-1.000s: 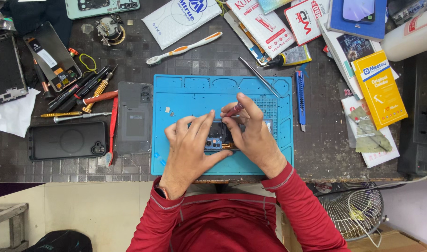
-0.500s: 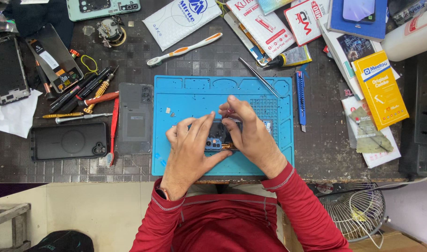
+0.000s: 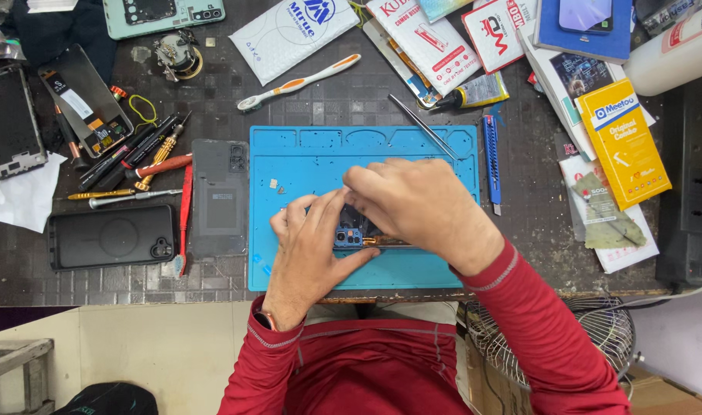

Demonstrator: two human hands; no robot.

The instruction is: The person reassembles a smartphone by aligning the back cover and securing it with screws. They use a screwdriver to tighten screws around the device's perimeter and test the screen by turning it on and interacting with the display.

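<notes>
An opened phone (image 3: 356,233) lies on the blue work mat (image 3: 312,157), mostly hidden under both hands. My left hand (image 3: 309,246) grips its left side, thumb along the near edge. My right hand (image 3: 416,204) covers its right side, with the fingers curled down onto the top of the phone. Only a dark patch with a small blue part and a coppery strip shows between the hands. Two tiny loose parts (image 3: 277,184) rest on the mat just left of my left hand.
Tweezers (image 3: 422,125) and a blue utility knife (image 3: 491,161) lie at the mat's right edge. Left of the mat are a grey back cover (image 3: 220,196), a black phone (image 3: 109,237), screwdrivers (image 3: 136,157) and a red pry tool (image 3: 186,215). Boxes and packets crowd the far right.
My right hand has shifted left and lower over the phone, and its raised fingers have come down onto it. My left hand has stayed in place.
</notes>
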